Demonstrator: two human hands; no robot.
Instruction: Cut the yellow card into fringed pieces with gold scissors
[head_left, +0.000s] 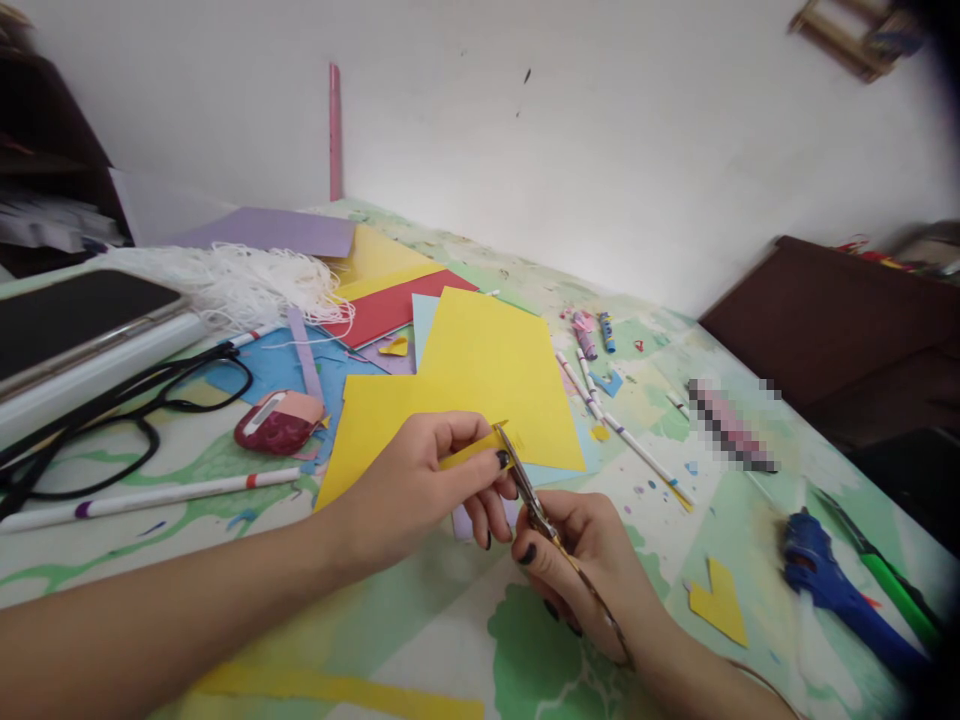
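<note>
Between the thumb and fingers of my left hand (442, 470) is a small strip of yellow paper (469, 450). My right hand (592, 560) grips a pair of metal scissors (532, 500), whose blades meet the strip close to my left fingertips. Both hands are in the middle of the head view. Just behind them lie sheets of yellow paper (487, 360), partly covered by my left hand. How far the blades are parted I cannot tell.
On the left are black glasses (157, 430), an earbud case (279, 422), a phone (82, 310) and tangled white string (247, 280). At right lie a blue glue gun (832, 580), green-handled scissors (885, 580), yellow scraps (718, 605) and several white paper rolls (649, 458).
</note>
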